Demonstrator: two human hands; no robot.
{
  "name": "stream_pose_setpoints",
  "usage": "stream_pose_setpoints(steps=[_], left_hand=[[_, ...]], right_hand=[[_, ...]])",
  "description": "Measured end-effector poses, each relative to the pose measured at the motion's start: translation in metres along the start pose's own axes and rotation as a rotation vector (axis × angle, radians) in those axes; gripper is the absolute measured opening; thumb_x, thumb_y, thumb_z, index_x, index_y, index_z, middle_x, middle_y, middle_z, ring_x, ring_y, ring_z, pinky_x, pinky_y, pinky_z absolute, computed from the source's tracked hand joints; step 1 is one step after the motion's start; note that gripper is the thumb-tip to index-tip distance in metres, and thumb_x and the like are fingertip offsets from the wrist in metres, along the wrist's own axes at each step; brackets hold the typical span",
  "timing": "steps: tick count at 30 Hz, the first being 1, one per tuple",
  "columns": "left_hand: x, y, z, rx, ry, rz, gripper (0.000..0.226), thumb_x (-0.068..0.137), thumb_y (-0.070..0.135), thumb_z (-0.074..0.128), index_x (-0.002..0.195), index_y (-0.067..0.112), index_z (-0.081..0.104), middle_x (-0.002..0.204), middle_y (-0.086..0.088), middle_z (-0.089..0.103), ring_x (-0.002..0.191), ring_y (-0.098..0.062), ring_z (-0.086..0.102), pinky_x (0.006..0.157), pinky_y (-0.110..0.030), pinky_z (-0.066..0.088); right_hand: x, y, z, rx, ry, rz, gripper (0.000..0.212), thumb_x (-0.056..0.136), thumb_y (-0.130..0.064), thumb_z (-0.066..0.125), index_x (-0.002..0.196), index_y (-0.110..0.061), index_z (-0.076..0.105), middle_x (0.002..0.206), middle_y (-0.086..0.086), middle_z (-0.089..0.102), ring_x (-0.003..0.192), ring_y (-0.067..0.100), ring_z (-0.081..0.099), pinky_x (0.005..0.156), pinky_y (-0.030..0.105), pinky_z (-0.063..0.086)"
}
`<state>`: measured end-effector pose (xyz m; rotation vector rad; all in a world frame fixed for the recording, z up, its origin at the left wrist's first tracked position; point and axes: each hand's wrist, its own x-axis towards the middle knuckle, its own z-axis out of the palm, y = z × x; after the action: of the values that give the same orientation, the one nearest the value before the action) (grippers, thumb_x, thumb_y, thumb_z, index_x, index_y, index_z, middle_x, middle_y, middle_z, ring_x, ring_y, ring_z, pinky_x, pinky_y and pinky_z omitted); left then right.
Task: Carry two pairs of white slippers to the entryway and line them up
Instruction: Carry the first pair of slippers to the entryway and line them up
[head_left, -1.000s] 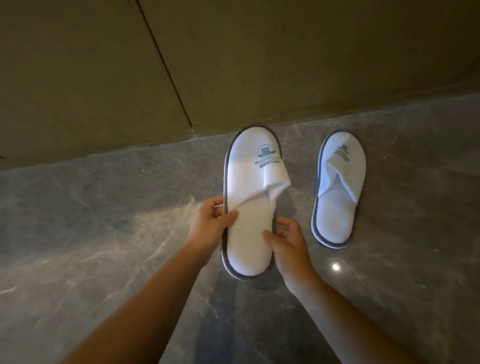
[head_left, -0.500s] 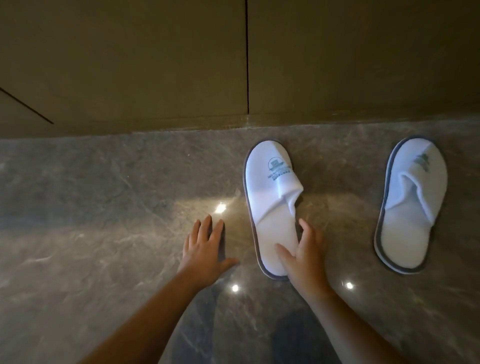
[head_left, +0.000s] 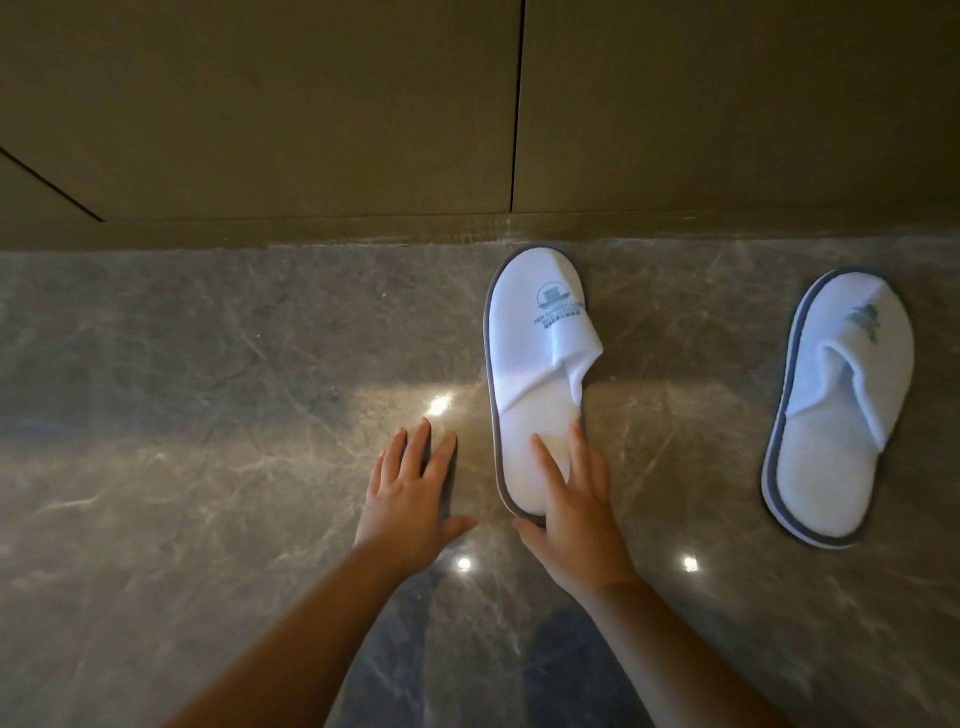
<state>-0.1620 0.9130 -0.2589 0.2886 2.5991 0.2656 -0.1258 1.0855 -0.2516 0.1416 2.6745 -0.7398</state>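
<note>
hotel entryway (logo slippers (head_left: 537, 374)), marble floor (head_left: 208, 389)

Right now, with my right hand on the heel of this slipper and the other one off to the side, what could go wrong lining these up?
1. The right hand rests flat on the near slipper, not gripping; on the glossy floor a push could skew it.
2. The far slipper lies apart and tilted, so the pair may end uneven.
3. The left hand is spread on the floor and steadies nothing.
</note>
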Motion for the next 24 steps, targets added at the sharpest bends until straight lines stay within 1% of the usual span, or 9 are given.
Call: stream_pose_setpoints(steps=[9, 13, 15, 16, 18, 19, 20, 22, 24], left_hand=[[0.000, 0.000, -0.001, -0.030, 0.009, 0.001, 0.091, 0.077, 0.056, 0.051, 0.140, 0.027, -0.007, 0.155, -0.006, -0.012, 0.140, -0.029, -0.016, 0.113, -0.043, -0.004], [-0.004, 0.006, -0.003, -0.033, 0.056, 0.030, 0.091, 0.074, 0.064, 0.045, 0.136, 0.034, -0.015, 0.154, -0.008, -0.012, 0.141, -0.031, -0.012, 0.111, -0.043, -0.005], [-0.009, 0.020, -0.006, -0.052, 0.096, 0.100, 0.088, 0.074, 0.065, 0.043, 0.128, 0.039, -0.022, 0.155, -0.009, -0.009, 0.141, -0.032, -0.008, 0.107, -0.041, -0.007], [-0.011, 0.030, -0.009, -0.048, 0.115, 0.147, 0.088, 0.074, 0.062, 0.046, 0.131, 0.037, -0.016, 0.154, -0.011, 0.000, 0.141, -0.035, 0.001, 0.106, -0.042, -0.002], [-0.011, 0.051, -0.013, 0.003, 0.144, 0.243, 0.086, 0.068, 0.053, 0.060, 0.138, 0.022, 0.020, 0.145, -0.022, 0.031, 0.131, -0.044, 0.031, 0.098, -0.048, 0.016], [-0.008, 0.061, -0.014, 0.009, 0.169, 0.279, 0.082, 0.065, 0.047, 0.066, 0.133, 0.013, 0.036, 0.138, -0.025, 0.041, 0.124, -0.047, 0.040, 0.093, -0.051, 0.021], [-0.005, 0.070, -0.013, -0.002, 0.177, 0.295, 0.078, 0.065, 0.042, 0.070, 0.130, 0.009, 0.041, 0.136, -0.027, 0.043, 0.122, -0.049, 0.039, 0.093, -0.054, 0.020], [0.002, 0.083, -0.010, -0.025, 0.158, 0.296, 0.076, 0.073, 0.038, 0.066, 0.134, 0.010, 0.033, 0.144, -0.024, 0.031, 0.132, -0.047, 0.024, 0.103, -0.052, 0.011], [0.007, 0.086, -0.005, -0.025, 0.116, 0.277, 0.074, 0.077, 0.036, 0.062, 0.137, 0.012, 0.025, 0.149, -0.021, 0.022, 0.138, -0.043, 0.014, 0.111, -0.049, 0.009]], right_hand=[[0.013, -0.007, -0.003, 0.017, 0.005, -0.030, 0.076, 0.082, -0.038, 0.055, 0.140, -0.031, 0.007, 0.155, 0.007, -0.013, 0.139, 0.030, 0.000, 0.114, 0.043, 0.027], [0.007, -0.005, -0.014, 0.036, 0.033, -0.027, 0.084, 0.079, -0.042, 0.058, 0.142, -0.027, 0.005, 0.156, 0.010, -0.001, 0.142, 0.030, 0.003, 0.116, 0.045, 0.018], [-0.005, 0.006, -0.026, 0.065, 0.181, 0.039, 0.083, 0.075, -0.036, 0.066, 0.140, -0.016, 0.019, 0.151, 0.020, 0.021, 0.139, 0.035, 0.019, 0.112, 0.052, 0.023], [-0.012, 0.016, -0.032, 0.068, 0.272, 0.087, 0.080, 0.072, -0.031, 0.070, 0.137, -0.011, 0.028, 0.145, 0.024, 0.031, 0.135, 0.038, 0.028, 0.110, 0.055, 0.026], [-0.025, 0.043, -0.044, 0.020, 0.376, 0.212, 0.078, 0.069, -0.026, 0.073, 0.133, -0.007, 0.035, 0.139, 0.026, 0.039, 0.131, 0.039, 0.034, 0.108, 0.058, 0.028], [-0.031, 0.058, -0.050, -0.012, 0.392, 0.288, 0.078, 0.069, -0.027, 0.073, 0.134, -0.007, 0.034, 0.141, 0.026, 0.038, 0.133, 0.039, 0.032, 0.109, 0.057, 0.026], [-0.035, 0.073, -0.055, -0.031, 0.402, 0.368, 0.080, 0.070, -0.029, 0.072, 0.135, -0.008, 0.032, 0.143, 0.025, 0.033, 0.134, 0.039, 0.027, 0.110, 0.057, 0.022], [-0.038, 0.099, -0.065, -0.042, 0.437, 0.500, 0.085, 0.070, -0.033, 0.072, 0.137, -0.010, 0.026, 0.148, 0.025, 0.023, 0.136, 0.041, 0.019, 0.110, 0.058, 0.018], [-0.039, 0.117, -0.071, -0.053, 0.455, 0.578, 0.092, 0.069, -0.038, 0.072, 0.140, -0.013, 0.019, 0.150, 0.025, 0.016, 0.136, 0.043, 0.018, 0.109, 0.057, 0.019]])
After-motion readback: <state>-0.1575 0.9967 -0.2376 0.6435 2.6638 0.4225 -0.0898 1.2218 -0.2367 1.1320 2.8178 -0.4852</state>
